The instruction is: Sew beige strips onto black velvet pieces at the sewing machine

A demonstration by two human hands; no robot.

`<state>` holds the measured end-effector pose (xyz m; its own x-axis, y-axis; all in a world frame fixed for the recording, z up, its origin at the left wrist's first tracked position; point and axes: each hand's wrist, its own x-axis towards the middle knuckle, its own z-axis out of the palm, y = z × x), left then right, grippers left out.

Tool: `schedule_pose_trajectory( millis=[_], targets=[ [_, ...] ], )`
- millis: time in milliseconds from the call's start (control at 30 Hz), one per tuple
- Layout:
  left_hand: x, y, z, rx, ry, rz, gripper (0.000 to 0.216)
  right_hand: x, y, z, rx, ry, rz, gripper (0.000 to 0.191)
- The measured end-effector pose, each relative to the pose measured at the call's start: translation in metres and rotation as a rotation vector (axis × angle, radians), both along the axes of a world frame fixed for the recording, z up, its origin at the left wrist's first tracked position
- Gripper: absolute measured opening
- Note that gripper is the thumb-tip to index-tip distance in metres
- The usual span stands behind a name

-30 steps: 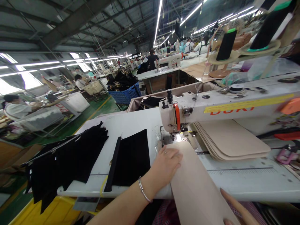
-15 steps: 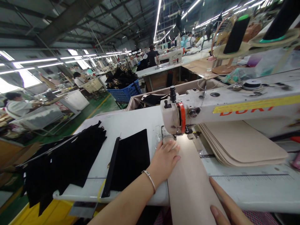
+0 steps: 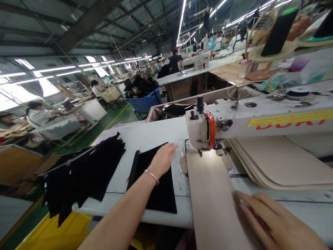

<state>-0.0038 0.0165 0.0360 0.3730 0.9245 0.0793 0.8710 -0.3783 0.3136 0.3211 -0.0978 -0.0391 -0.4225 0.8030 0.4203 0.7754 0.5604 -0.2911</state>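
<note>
A long beige panel (image 3: 210,194) lies under the presser foot of the sewing machine (image 3: 200,132) and runs toward me past the table's front edge. My right hand (image 3: 275,215) is at the panel's right edge, fingers stretched out and slightly blurred. To the left, my left hand (image 3: 162,161), with a bracelet at the wrist, is over a black fabric panel (image 3: 162,198) that has a dark strip along its left side. Its fingers reach loosely past the panel's upper right, blurred, with nothing visible in them; whether they touch the fabric I cannot tell.
Stacked beige panels (image 3: 283,163) lie under the machine arm at right. A pile of black pieces (image 3: 83,177) hangs over the table's left edge. A yellow bin (image 3: 59,231) stands below. Farther back are a blue crate (image 3: 144,102), thread cones (image 3: 279,33) and people working.
My left hand has left the beige panel beside the needle and moved left over the black panel. My right hand has shifted a little beside the beige edge. The view has swung slightly left.
</note>
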Motion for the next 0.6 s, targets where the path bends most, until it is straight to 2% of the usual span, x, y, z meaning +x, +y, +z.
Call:
schedule_pose_trajectory(
  millis=[33,100,133,200,333,467,533,600],
  targets=[
    [-0.017,0.011,0.001,0.038,0.025,0.174,0.033,-0.006,0.013,0.009,0.038,-0.036,0.044,0.039],
    [-0.046,0.03,0.001,0.067,0.055,0.37,0.03,-0.025,0.041,0.023,0.085,-0.096,0.112,0.036],
    [-0.057,0.037,-0.001,0.065,0.059,0.417,0.027,-0.036,0.055,0.028,0.087,-0.122,0.111,0.035],
    [-0.071,0.041,-0.002,0.045,0.045,0.428,0.022,-0.055,0.079,0.032,0.087,-0.143,0.106,0.036],
    [-0.065,0.018,0.01,-0.002,-0.026,0.336,0.02,-0.069,0.099,0.031,0.075,-0.137,0.104,0.039],
    [-0.03,-0.003,0.033,-0.187,-0.333,0.093,0.028,-0.066,0.095,0.032,0.061,-0.128,0.12,0.039],
    [-0.007,-0.002,0.034,-0.283,-0.444,-0.032,0.029,-0.065,0.093,0.033,0.059,-0.133,0.12,0.038],
    [0.016,0.005,0.025,-0.295,-0.391,-0.079,0.024,-0.065,0.093,0.033,0.064,-0.138,0.121,0.038]
  ],
)
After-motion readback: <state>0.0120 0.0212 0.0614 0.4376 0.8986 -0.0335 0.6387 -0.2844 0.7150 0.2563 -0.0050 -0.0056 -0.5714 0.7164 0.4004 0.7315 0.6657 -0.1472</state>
